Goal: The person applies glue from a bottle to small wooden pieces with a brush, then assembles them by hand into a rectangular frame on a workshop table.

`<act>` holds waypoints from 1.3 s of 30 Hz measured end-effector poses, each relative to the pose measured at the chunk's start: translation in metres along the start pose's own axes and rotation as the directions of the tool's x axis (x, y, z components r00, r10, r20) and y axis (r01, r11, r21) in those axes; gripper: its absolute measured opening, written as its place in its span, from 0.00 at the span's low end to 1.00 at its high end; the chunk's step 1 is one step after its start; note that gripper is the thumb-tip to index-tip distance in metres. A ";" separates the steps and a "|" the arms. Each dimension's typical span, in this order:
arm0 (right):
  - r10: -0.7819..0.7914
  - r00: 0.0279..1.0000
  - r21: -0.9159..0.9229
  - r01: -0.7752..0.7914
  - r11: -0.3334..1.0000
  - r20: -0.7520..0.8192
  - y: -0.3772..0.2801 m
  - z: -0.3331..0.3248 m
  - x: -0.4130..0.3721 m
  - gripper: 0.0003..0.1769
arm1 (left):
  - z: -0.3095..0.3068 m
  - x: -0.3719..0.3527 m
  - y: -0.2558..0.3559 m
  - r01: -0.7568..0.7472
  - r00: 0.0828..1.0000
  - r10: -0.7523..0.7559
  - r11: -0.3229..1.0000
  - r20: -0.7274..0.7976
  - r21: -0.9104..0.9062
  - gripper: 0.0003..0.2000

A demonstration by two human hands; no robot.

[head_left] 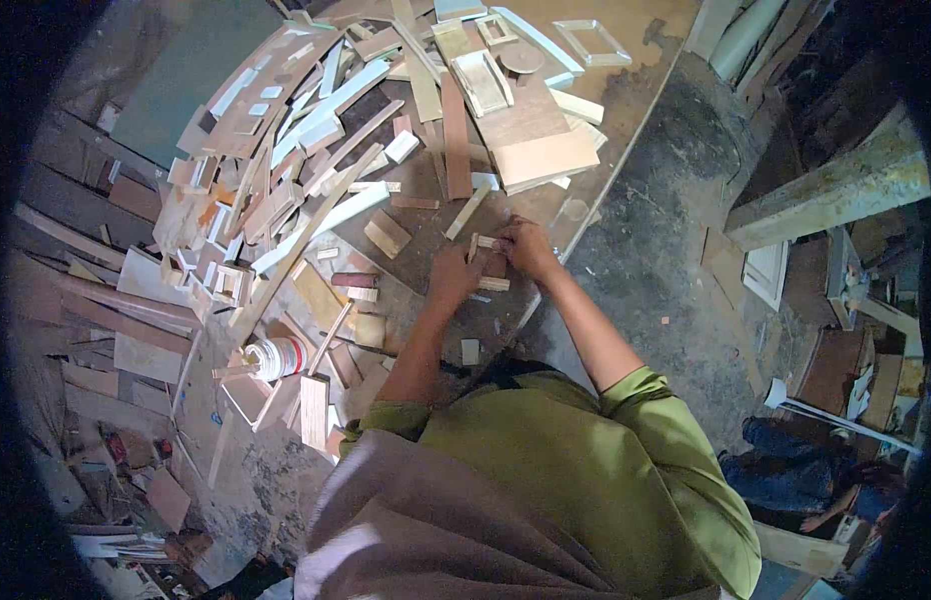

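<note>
Two hands (453,274) (527,248) at slim wooden strips (489,242)

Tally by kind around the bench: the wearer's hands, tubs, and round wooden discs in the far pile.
Hands: 2 (left hand, right hand)
White tub: 1
Round wooden disc: 1
Total: 4
The small wood pieces between the hands are too unclear to count.
</note>
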State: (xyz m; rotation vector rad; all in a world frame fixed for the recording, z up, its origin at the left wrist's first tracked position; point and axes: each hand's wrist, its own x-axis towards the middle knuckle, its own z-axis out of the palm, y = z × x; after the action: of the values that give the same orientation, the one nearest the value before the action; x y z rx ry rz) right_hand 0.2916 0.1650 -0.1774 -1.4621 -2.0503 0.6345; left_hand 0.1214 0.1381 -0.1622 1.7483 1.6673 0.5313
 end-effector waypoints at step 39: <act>0.051 0.985 0.038 -0.058 0.998 0.167 0.004 -0.009 0.013 0.10 | -0.009 -0.001 -0.017 0.097 0.994 -0.107 0.898 0.001 -0.429 0.21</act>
State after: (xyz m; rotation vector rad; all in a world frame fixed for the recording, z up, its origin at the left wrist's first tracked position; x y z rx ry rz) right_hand 0.2967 0.1791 -0.1709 -1.4891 -2.1123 0.8428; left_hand 0.1026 0.1381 -0.1672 1.3307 1.5063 0.8031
